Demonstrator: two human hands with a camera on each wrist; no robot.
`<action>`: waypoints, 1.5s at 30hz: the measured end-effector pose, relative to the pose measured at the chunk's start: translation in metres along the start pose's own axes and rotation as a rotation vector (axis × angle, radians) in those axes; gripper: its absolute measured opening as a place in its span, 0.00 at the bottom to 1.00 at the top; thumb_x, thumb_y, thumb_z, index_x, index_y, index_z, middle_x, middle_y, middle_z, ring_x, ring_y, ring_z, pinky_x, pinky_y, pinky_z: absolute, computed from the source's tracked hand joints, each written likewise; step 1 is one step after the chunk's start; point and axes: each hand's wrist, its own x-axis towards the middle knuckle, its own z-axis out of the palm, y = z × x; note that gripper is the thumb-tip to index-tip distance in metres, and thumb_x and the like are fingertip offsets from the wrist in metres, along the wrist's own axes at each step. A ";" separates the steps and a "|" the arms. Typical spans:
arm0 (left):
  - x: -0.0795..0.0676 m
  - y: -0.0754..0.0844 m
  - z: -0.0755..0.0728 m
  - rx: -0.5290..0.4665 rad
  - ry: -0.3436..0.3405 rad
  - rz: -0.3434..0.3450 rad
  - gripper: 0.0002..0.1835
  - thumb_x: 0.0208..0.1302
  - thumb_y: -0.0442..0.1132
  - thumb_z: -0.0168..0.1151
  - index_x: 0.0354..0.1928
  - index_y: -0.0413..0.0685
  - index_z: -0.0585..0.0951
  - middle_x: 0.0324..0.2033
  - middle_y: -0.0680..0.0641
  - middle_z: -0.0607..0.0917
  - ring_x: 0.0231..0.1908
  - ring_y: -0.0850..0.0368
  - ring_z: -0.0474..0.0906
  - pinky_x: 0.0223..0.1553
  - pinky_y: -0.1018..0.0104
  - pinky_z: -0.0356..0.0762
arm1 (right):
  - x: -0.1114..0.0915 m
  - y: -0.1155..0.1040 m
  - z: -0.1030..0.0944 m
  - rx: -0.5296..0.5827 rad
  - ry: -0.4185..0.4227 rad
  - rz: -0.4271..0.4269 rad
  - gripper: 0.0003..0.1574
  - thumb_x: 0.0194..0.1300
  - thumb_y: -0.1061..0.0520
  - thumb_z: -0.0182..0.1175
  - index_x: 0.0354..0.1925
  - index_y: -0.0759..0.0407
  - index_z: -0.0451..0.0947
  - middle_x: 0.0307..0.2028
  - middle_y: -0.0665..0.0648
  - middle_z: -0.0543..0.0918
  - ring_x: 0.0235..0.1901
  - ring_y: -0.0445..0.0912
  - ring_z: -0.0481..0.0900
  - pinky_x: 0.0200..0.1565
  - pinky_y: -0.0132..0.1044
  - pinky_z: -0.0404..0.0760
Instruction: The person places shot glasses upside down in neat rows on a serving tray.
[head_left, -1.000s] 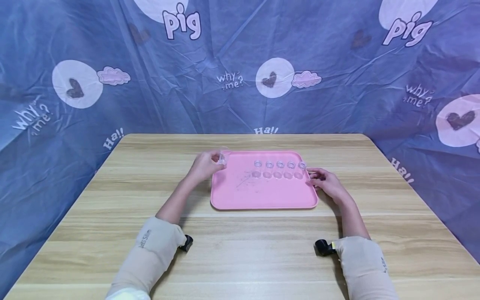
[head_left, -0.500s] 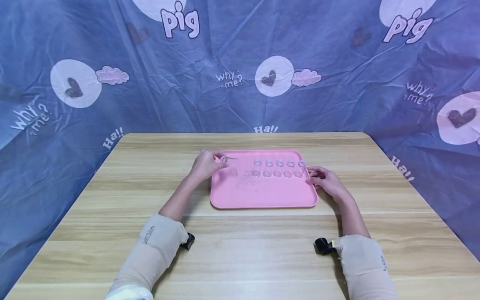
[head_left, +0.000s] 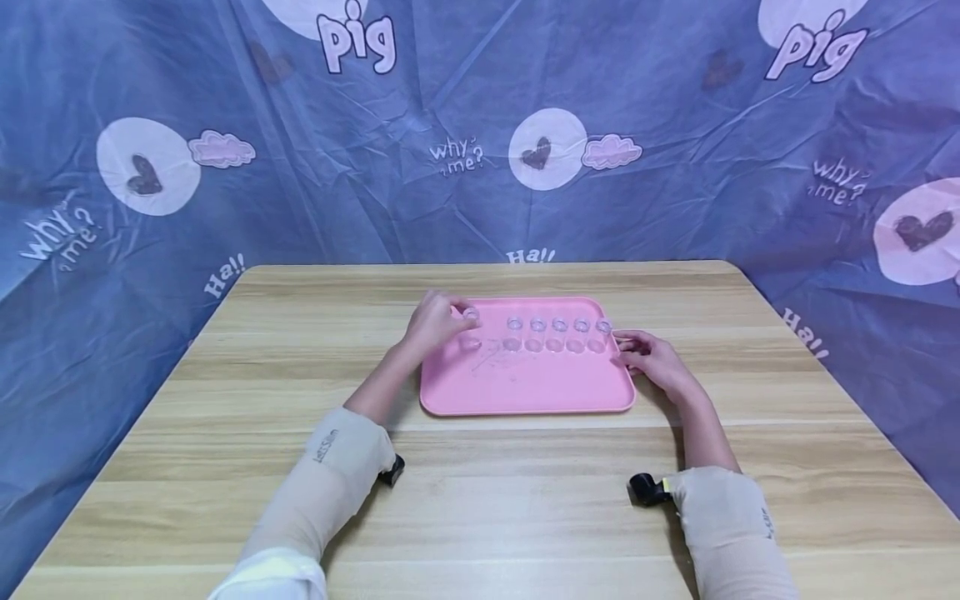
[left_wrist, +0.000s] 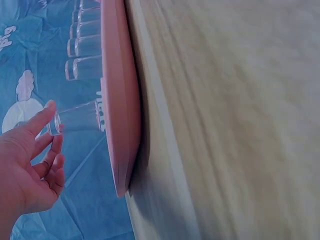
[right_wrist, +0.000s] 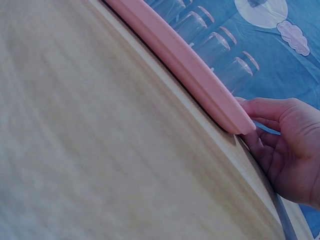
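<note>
My left hand point(head_left: 437, 321) pinches a clear cup point(left_wrist: 80, 118) near its rim, between thumb and fingertips. That cup stands upright at the left part of the pink tray point(head_left: 525, 392); whether its base touches the tray I cannot tell exactly. To its right, several more clear cups point(head_left: 556, 333) stand on the tray, a gap apart from it. At the tray's right edge, my right hand point(head_left: 654, 362) grips the rim, thumb on top and fingers lower, beside the last cup point(right_wrist: 239, 70) in the right wrist view.
The tray lies on a wood-grain table point(head_left: 510, 500). Behind the table hangs a blue printed cloth point(head_left: 420, 200). Black wrist cameras, such as the right one point(head_left: 647, 490), sit by both sleeves.
My left hand has moved to the right over the tray with its cup, which has gone from tilted to upright. My right hand stays at the tray's edge.
</note>
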 end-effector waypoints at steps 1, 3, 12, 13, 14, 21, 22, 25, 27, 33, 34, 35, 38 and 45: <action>0.001 0.001 0.001 0.012 -0.006 0.014 0.15 0.50 0.44 0.70 0.38 0.44 0.85 0.34 0.48 0.82 0.48 0.51 0.68 0.49 0.59 0.65 | 0.000 0.000 0.000 0.001 -0.002 0.000 0.33 0.61 0.62 0.58 0.62 0.69 0.61 0.46 0.69 0.71 0.32 0.38 0.73 0.34 0.30 0.77; 0.003 0.002 0.004 0.037 -0.018 0.033 0.15 0.50 0.44 0.70 0.38 0.44 0.85 0.34 0.49 0.82 0.47 0.51 0.68 0.50 0.60 0.65 | -0.001 -0.001 0.001 0.002 -0.005 0.002 0.33 0.61 0.62 0.58 0.62 0.69 0.61 0.46 0.69 0.71 0.33 0.38 0.73 0.34 0.30 0.77; 0.008 -0.001 0.014 0.103 -0.060 0.068 0.10 0.50 0.43 0.70 0.34 0.48 0.85 0.31 0.53 0.83 0.42 0.53 0.69 0.45 0.61 0.66 | -0.001 -0.004 0.003 0.004 -0.016 0.030 0.33 0.63 0.62 0.57 0.63 0.69 0.60 0.47 0.68 0.70 0.33 0.40 0.72 0.33 0.30 0.77; 0.008 -0.001 0.015 0.105 -0.063 0.064 0.10 0.50 0.43 0.70 0.34 0.49 0.85 0.31 0.54 0.83 0.42 0.54 0.69 0.45 0.61 0.66 | -0.001 -0.004 0.003 0.010 -0.018 0.032 0.33 0.63 0.63 0.57 0.63 0.69 0.60 0.47 0.68 0.70 0.33 0.40 0.72 0.33 0.30 0.77; 0.008 -0.001 0.016 0.109 -0.062 0.064 0.10 0.50 0.44 0.70 0.34 0.50 0.85 0.31 0.54 0.83 0.42 0.54 0.69 0.45 0.60 0.66 | -0.003 -0.008 0.004 0.014 -0.020 0.034 0.32 0.63 0.63 0.56 0.63 0.70 0.60 0.47 0.69 0.70 0.33 0.40 0.72 0.33 0.30 0.77; 0.008 0.003 0.019 0.119 -0.072 0.068 0.09 0.50 0.43 0.70 0.34 0.49 0.85 0.31 0.54 0.82 0.42 0.53 0.69 0.46 0.60 0.65 | -0.003 -0.006 0.005 0.008 -0.018 0.031 0.34 0.63 0.62 0.57 0.64 0.68 0.60 0.48 0.68 0.70 0.35 0.40 0.72 0.35 0.30 0.77; 0.008 0.004 0.019 0.119 -0.073 0.072 0.10 0.50 0.43 0.70 0.34 0.49 0.85 0.31 0.53 0.83 0.42 0.53 0.69 0.46 0.61 0.65 | -0.002 -0.004 0.005 0.006 -0.016 0.028 0.34 0.63 0.61 0.58 0.64 0.67 0.60 0.48 0.68 0.70 0.35 0.39 0.72 0.35 0.30 0.77; 0.008 0.004 0.021 0.117 -0.075 0.072 0.10 0.50 0.43 0.70 0.34 0.48 0.85 0.31 0.53 0.83 0.43 0.53 0.69 0.47 0.62 0.64 | -0.001 -0.002 0.005 -0.004 -0.013 0.023 0.34 0.62 0.60 0.58 0.64 0.67 0.60 0.48 0.68 0.70 0.35 0.40 0.72 0.35 0.30 0.77; 0.008 0.004 0.021 0.118 -0.078 0.072 0.11 0.50 0.43 0.70 0.35 0.48 0.85 0.32 0.53 0.82 0.43 0.53 0.69 0.47 0.62 0.64 | -0.001 -0.002 0.004 -0.005 -0.012 0.021 0.34 0.63 0.60 0.58 0.64 0.67 0.60 0.48 0.68 0.69 0.35 0.40 0.72 0.35 0.30 0.77; 0.008 0.003 0.021 0.118 -0.102 0.050 0.15 0.50 0.46 0.70 0.39 0.48 0.84 0.34 0.50 0.80 0.43 0.53 0.68 0.44 0.63 0.65 | -0.002 -0.003 0.005 -0.003 -0.010 0.024 0.34 0.63 0.61 0.58 0.64 0.67 0.60 0.47 0.67 0.69 0.35 0.40 0.72 0.35 0.30 0.77; 0.007 0.003 0.021 0.117 -0.106 0.044 0.16 0.50 0.46 0.69 0.41 0.48 0.84 0.34 0.49 0.80 0.44 0.53 0.68 0.44 0.63 0.66 | -0.001 -0.003 0.005 -0.002 -0.010 0.023 0.34 0.63 0.61 0.58 0.64 0.67 0.60 0.47 0.67 0.70 0.35 0.40 0.72 0.35 0.30 0.77; 0.007 0.002 0.020 0.117 -0.110 0.039 0.17 0.50 0.47 0.69 0.42 0.48 0.83 0.35 0.49 0.80 0.44 0.53 0.68 0.44 0.62 0.66 | -0.001 -0.003 0.005 -0.001 -0.011 0.023 0.34 0.63 0.61 0.58 0.64 0.67 0.60 0.47 0.67 0.70 0.34 0.40 0.72 0.35 0.30 0.77; 0.005 0.000 0.017 0.117 -0.114 0.028 0.22 0.50 0.49 0.69 0.47 0.49 0.81 0.37 0.48 0.80 0.46 0.53 0.68 0.45 0.61 0.66 | 0.000 -0.002 0.006 0.003 -0.015 0.015 0.33 0.63 0.61 0.57 0.64 0.67 0.60 0.47 0.68 0.70 0.34 0.39 0.72 0.35 0.30 0.77; 0.001 -0.007 0.001 0.122 -0.090 0.026 0.26 0.51 0.52 0.68 0.50 0.47 0.80 0.39 0.47 0.81 0.48 0.51 0.68 0.48 0.59 0.65 | -0.002 0.002 0.006 0.006 -0.006 -0.004 0.31 0.62 0.62 0.57 0.62 0.69 0.62 0.45 0.67 0.71 0.34 0.39 0.72 0.34 0.30 0.77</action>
